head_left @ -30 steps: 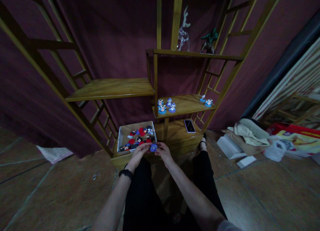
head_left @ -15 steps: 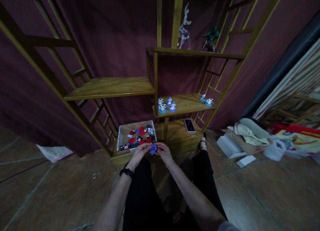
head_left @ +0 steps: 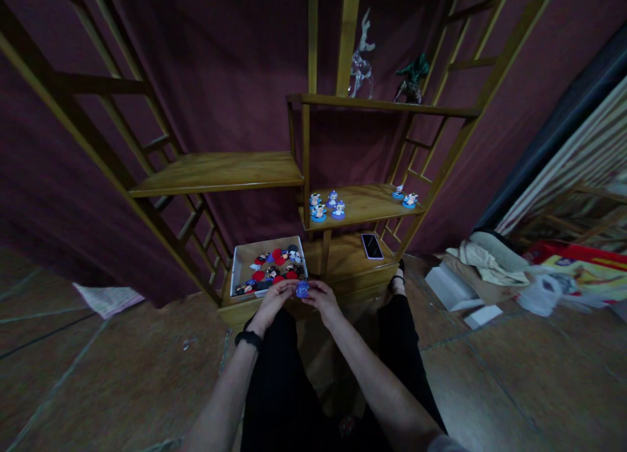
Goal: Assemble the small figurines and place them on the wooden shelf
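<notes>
Purple figurine is between our left hand and right hand, fingertips of both pinching it, near the open box; we hold it turned from its pose half a second ago, while the shelf figurines stay where they were

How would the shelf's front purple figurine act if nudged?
The front purple figurine might slide rather than roll, given its round base. It's probably light, being small like the purple piece between left hand and right hand. Near the edge of the shelf, it could fall.
</notes>
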`<state>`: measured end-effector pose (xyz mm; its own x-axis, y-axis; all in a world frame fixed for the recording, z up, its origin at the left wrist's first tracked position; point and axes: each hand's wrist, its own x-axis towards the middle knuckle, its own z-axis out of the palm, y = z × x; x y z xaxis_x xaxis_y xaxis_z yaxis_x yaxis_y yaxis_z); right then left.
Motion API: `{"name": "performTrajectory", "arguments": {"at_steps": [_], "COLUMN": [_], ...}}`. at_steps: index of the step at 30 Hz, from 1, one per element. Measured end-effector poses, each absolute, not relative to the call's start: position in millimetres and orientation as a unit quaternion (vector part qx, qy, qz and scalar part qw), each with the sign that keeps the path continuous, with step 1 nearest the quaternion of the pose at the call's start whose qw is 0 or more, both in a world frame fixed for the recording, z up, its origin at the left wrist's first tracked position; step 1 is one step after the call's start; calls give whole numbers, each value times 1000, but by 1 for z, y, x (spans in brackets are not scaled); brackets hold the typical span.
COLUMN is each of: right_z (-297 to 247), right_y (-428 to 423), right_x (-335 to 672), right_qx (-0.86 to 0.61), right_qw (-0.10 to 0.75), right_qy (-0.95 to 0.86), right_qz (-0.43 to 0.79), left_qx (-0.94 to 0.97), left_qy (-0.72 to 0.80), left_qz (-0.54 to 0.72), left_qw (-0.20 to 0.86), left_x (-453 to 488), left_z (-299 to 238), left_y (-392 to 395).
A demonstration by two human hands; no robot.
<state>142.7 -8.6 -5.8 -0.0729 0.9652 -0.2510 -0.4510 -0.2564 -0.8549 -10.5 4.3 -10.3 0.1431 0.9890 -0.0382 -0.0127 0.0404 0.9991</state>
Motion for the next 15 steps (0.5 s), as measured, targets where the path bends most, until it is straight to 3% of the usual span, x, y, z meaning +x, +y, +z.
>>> {"name": "performTrajectory", "arguments": {"at_steps": [15], "right_z": [-12], "right_y": [-6], "right_x": [140], "right_qx": [-393], "right_qw": [535], "right_qy": [-191], "right_qz": [723], "left_qx": [501], "left_qy": [448], "left_qz": [461], "left_qw": [580], "left_x": [-8], "left_z": [-9], "left_y": [4]}}
